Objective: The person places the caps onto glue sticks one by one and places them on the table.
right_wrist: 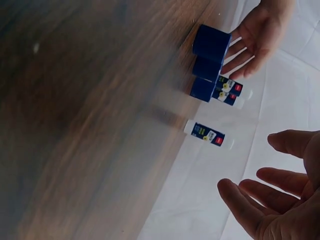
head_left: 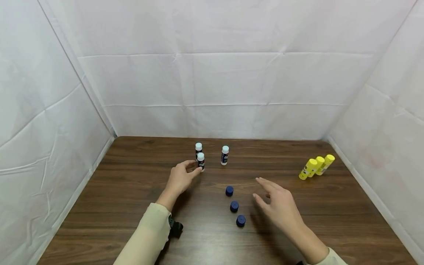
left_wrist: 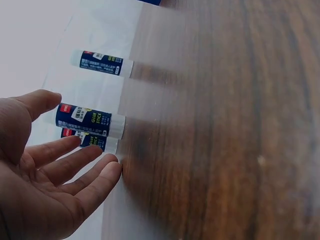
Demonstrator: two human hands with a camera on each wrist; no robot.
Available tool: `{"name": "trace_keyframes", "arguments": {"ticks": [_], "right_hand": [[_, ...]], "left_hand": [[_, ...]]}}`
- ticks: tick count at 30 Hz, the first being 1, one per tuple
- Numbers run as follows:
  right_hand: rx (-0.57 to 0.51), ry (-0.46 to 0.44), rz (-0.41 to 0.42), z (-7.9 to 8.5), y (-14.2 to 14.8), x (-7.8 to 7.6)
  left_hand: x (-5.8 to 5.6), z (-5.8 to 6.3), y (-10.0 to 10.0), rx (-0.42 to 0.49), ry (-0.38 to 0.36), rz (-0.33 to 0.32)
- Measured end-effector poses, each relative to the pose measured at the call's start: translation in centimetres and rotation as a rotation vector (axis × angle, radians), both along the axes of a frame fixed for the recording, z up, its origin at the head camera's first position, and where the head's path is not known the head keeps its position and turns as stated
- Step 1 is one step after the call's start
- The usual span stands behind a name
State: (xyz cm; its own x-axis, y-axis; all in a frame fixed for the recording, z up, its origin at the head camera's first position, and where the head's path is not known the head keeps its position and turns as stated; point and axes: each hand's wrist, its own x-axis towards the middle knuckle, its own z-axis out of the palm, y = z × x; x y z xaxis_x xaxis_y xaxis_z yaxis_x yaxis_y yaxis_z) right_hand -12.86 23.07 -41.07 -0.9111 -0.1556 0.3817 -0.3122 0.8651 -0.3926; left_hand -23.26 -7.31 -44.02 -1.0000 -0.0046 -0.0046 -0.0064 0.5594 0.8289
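Three dark blue glue sticks with white tops stand upright toward the back of the table. My left hand [head_left: 181, 177] is at the front one of the left pair, the near glue stick [left_wrist: 84, 120]. Its thumb and fingers are spread about that stick without visibly gripping it. Close behind stands a second glue stick [head_left: 198, 147], and a third glue stick [head_left: 225, 156] is a little to the right. My right hand [head_left: 281, 206] hovers over the table, fingers loosely extended and holding nothing. It is nearest to three dark blue caps [head_left: 234, 206] set in a slanting row.
Three yellow tubes [head_left: 307, 169] stand close together at the right of the wooden table [head_left: 132, 206]. White cloth walls [head_left: 228, 81] rise at the back and both sides.
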Motion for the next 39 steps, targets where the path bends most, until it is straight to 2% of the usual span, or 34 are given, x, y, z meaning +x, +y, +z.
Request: {"name": "trace_keyframes", "arguments": {"ticks": [11,23,39], "right_hand": [[-0.009,-0.050,-0.016,-0.1,-1.2,0.7],[-0.024,-0.110,0.007,-0.8,-2.2,1.1],[-0.032,-0.168,0.036,-1.4,-3.4,1.7]], "left_hand": [[-1.1,-0.3,0.1,0.027,0.006,0.008],[-1.6,-0.4,0.5,0.066,0.003,0.030],[-2.4,-0.6,1.0,0.027,0.020,0.042]]}}
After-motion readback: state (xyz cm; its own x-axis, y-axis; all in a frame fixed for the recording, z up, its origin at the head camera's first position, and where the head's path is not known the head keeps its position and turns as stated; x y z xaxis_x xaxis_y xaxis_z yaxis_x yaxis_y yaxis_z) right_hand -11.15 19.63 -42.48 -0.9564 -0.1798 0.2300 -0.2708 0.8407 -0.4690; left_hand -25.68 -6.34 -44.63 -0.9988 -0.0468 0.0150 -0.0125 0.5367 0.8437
